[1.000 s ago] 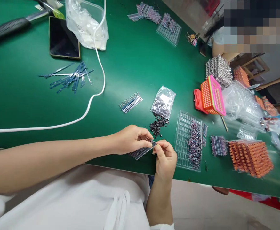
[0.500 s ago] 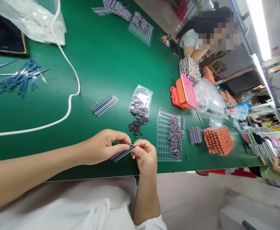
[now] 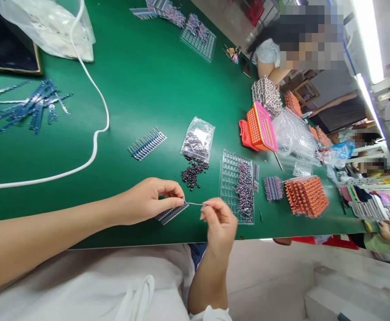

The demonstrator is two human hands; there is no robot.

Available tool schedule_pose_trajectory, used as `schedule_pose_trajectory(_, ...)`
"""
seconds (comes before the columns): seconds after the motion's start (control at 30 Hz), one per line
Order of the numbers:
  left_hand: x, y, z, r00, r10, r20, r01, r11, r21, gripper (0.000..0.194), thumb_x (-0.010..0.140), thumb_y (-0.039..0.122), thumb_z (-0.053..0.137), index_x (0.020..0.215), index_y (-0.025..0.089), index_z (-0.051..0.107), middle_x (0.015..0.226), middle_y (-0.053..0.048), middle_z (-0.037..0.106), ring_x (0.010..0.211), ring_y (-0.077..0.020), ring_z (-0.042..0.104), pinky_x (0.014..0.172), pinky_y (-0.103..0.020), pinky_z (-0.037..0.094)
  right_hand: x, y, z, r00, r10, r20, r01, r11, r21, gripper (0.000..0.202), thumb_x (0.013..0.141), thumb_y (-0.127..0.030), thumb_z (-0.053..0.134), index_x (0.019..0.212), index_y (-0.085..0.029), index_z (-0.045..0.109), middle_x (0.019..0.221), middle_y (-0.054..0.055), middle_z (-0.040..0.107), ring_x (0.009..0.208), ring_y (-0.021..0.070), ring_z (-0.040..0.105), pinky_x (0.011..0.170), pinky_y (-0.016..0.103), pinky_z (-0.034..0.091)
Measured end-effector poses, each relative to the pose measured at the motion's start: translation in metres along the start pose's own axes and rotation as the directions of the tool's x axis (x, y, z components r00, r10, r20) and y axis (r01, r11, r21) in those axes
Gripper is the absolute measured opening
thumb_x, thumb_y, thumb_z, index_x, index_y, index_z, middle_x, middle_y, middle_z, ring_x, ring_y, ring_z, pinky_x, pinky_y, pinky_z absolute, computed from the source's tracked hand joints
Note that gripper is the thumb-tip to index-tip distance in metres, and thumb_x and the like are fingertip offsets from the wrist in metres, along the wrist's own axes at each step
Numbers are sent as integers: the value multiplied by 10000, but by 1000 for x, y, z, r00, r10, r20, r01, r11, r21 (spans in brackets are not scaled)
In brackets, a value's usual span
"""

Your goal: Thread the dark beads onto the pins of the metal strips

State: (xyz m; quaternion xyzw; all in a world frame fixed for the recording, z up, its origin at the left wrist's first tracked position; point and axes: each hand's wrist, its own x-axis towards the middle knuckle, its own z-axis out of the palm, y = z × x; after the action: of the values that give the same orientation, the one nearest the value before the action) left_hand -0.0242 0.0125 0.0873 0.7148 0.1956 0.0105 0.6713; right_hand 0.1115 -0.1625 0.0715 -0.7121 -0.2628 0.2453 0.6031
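My left hand (image 3: 159, 200) is closed, thumb and fingers pinching a dark strip of small parts (image 3: 171, 216) near the table's front edge. To its right, my right hand (image 3: 219, 220) pinches the end of a thin thread-like strand (image 3: 196, 204), which stretches from the left fingertips. Just beyond the hands lies a loose heap of shiny dark beads (image 3: 192, 174), at the mouth of a clear plastic bag (image 3: 198, 139) with more beads inside. A clear compartment tray (image 3: 228, 187) stands right of them, its right side covered with thin pinkish-dark pieces (image 3: 244, 189).
A pinned blue-white strip (image 3: 147, 143) lies farther left. A white cable (image 3: 96, 138) curves across the green table (image 3: 141, 89) near blue strips (image 3: 36, 107). On the right are a pink-orange basket (image 3: 260, 127) and an orange stack (image 3: 305, 196). Another person (image 3: 266, 55) sits opposite.
My right hand has moved right, away from the left, and a thin strand now shows stretched between them. The left hand still grips the dark strip in nearly the same place.
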Motion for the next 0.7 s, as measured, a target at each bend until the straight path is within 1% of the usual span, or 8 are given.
schedule_pose_trajectory(0.07, 1, -1, -1, 1000, -18, -21, 17, 999, -29, 323, 868, 479, 596, 800, 170, 662, 712, -1, 649, 668, -137, 558, 618, -212, 446, 2, -1, -29, 966, -146, -215, 93, 967, -238, 157, 851, -356, 658, 857, -203, 691, 796, 1, 633, 644, 117, 573, 580, 240, 455)
schedule_pose_trajectory(0.17, 2, -3, -1, 999, -44, -29, 42, 997, -68, 326, 857, 491, 603, 804, 174, 658, 716, -5, 658, 669, -142, 566, 611, -214, 449, 11, 3, -82, 842, -313, -439, 14, 827, -562, 278, 843, -436, 654, 934, -176, 696, 868, 43, 679, 766, 175, 629, 712, 301, 510)
schedule_pose_trajectory(0.23, 3, -5, 0, 998, -52, -32, 48, 995, -92, 322, 851, 490, 609, 804, 175, 658, 711, -3, 660, 666, -143, 570, 610, -214, 451, 18, 7, -113, 807, -389, -445, -41, 715, -698, 330, 846, -488, 631, 937, -180, 705, 898, 70, 699, 797, 202, 643, 747, 334, 521)
schedule_pose_trajectory(0.33, 5, -8, 0, 998, -54, -38, 49, 991, -123, 319, 843, 491, 620, 805, 177, 660, 712, 0, 664, 672, -144, 578, 616, -215, 454, 25, 13, -143, 856, -392, -336, -46, 590, -806, 314, 858, -491, 611, 920, -201, 715, 959, 97, 704, 840, 225, 650, 740, 350, 520)
schedule_pose_trajectory(0.43, 6, -10, 0, 997, -65, -42, 58, 988, -145, 322, 842, 493, 626, 811, 174, 660, 724, -2, 670, 683, -143, 583, 631, -219, 459, 28, 18, -151, 909, -330, -254, -39, 540, -841, 272, 874, -455, 604, 911, -213, 721, 971, 93, 696, 844, 219, 640, 720, 342, 504)
schedule_pose_trajectory(0.5, 7, -11, 0, 997, -70, -44, 62, 986, -157, 325, 838, 493, 632, 815, 170, 660, 741, -8, 681, 697, -146, 591, 643, -223, 466, 30, 21, -151, 921, -309, -236, -41, 527, -849, 268, 883, -442, 594, 906, -208, 723, 968, 95, 692, 837, 218, 634, 720, 345, 493)
schedule_pose_trajectory(0.6, 8, -11, -1, 996, -76, -53, 67, 985, -159, 326, 828, 492, 641, 812, 167, 663, 752, -15, 693, 705, -152, 600, 648, -232, 473, 31, 26, -147, 912, -330, -246, -50, 506, -861, 278, 895, -437, 581, 938, -203, 724, 971, 103, 684, 812, 218, 630, 717, 354, 482)
schedule_pose_trajectory(0.7, 9, -10, -1, 995, -77, -68, 66, 985, -158, 312, 826, 479, 641, 812, 168, 666, 746, -12, 693, 701, -153, 606, 652, -240, 477, 29, 28, -138, 875, -401, -272, -53, 479, -876, 270, 905, -410, 578, 989, -199, 724, 961, 115, 682, 785, 222, 626, 695, 360, 477)
